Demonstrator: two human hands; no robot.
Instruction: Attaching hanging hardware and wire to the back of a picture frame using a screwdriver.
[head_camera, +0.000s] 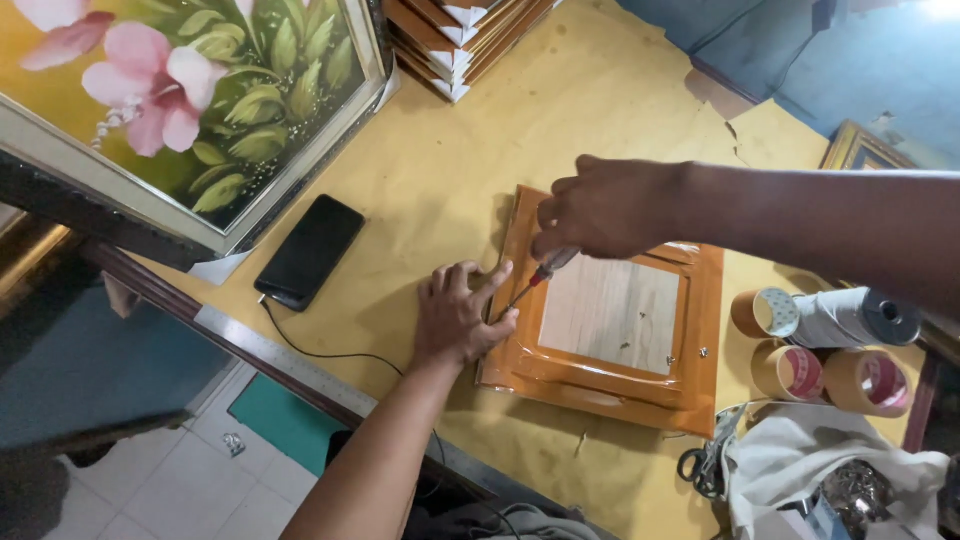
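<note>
Your right hand (608, 208) closes around a screwdriver (537, 277), its tip pointing down at the left edge of the orange picture frame (700, 345). Your left hand (455, 315) lies flat and open there, fingers pressing that edge beside the tip. The frame lies face down on the yellow table (450, 160), its wooden back panel (610, 312) up. It looks stiff and light, but the glossy surface can be slippery, so hold it by the edges. Tape rolls (830, 375) are near on the right, a black phone (310, 250) on the left.
</note>
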